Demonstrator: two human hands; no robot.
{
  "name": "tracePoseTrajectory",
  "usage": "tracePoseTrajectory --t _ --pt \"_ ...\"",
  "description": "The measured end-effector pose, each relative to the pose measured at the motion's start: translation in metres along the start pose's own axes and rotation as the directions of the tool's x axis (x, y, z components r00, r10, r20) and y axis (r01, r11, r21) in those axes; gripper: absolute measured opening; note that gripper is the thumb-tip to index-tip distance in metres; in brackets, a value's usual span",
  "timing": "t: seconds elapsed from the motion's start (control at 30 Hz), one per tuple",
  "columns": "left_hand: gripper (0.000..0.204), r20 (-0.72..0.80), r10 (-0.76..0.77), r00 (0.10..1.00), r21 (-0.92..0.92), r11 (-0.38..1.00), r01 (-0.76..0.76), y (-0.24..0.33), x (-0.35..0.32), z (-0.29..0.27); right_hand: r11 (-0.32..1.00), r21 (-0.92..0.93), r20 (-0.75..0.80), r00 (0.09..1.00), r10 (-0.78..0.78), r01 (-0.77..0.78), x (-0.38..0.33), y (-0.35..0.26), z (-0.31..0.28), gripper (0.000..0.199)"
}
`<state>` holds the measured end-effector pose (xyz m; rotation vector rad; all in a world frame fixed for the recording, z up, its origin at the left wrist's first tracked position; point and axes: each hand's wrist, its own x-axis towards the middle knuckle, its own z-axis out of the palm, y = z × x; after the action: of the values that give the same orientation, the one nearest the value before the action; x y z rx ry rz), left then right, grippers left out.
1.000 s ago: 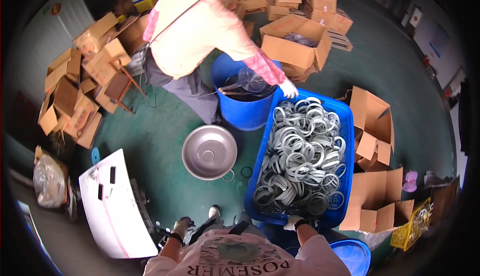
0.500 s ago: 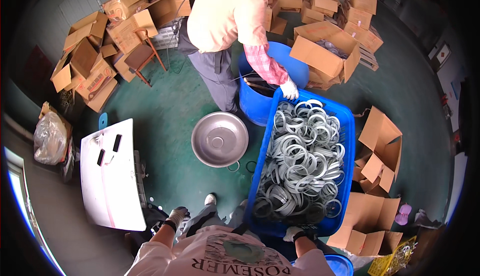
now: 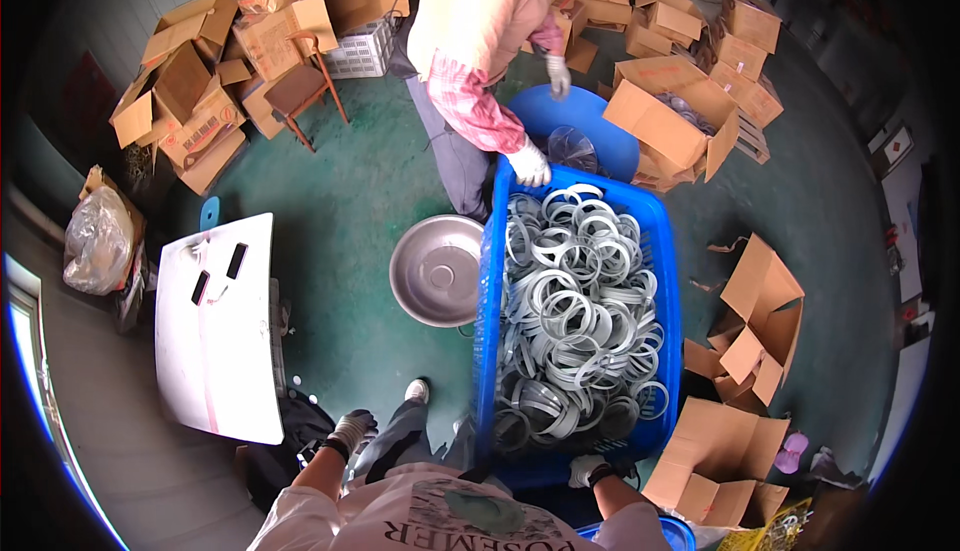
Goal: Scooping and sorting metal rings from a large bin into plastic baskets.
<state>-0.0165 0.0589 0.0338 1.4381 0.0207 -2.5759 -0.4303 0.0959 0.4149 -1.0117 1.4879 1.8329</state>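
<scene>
A long blue plastic crate holds several grey and white rings. My right hand, in a white glove, grips the crate's near rim. My left hand, also gloved, hangs by my left knee, apart from the crate, with nothing visible in it. At the far end a co-worker in a pale top stands bent over and has one gloved hand on the crate's far rim.
A round metal bowl lies on the green floor, touching the crate's left side. A blue drum stands behind the crate. A white board with two dark phones sits to my left. Open cardboard boxes lie all around.
The co-worker has straightened up and lifted one hand away from the blue drum. Their other hand stays on the crate's far rim. My hands keep their places.
</scene>
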Motion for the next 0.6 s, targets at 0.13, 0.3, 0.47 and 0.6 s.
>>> tracePoseTrajectory --t 0.13,0.3,0.47,0.6 --pt "0.020 0.171 0.003 0.985 -0.184 0.982 0.029 -0.009 0.001 -0.045 0.996 -0.078 -0.043 0.998 -0.052 0.049 -0.007 -0.010 -0.021 0.045" --pt "0.018 -0.092 -0.006 0.996 -0.252 0.968 -0.018 -0.033 -0.029 -0.034 0.995 -0.080 -0.025 0.997 -0.068 0.065 -0.018 -0.021 -0.037 0.044" --pt "0.005 0.026 0.220 0.975 0.007 0.975 -0.220 -0.109 0.036 -0.045 0.992 -0.071 -0.014 0.995 -0.101 0.100 -0.027 -0.011 -0.034 0.052" --pt "0.012 0.049 0.204 0.978 -0.058 0.978 -0.201 -0.104 0.004 -0.011 0.988 -0.092 -0.079 0.988 -0.134 0.127 -0.031 -0.006 -0.037 0.058"
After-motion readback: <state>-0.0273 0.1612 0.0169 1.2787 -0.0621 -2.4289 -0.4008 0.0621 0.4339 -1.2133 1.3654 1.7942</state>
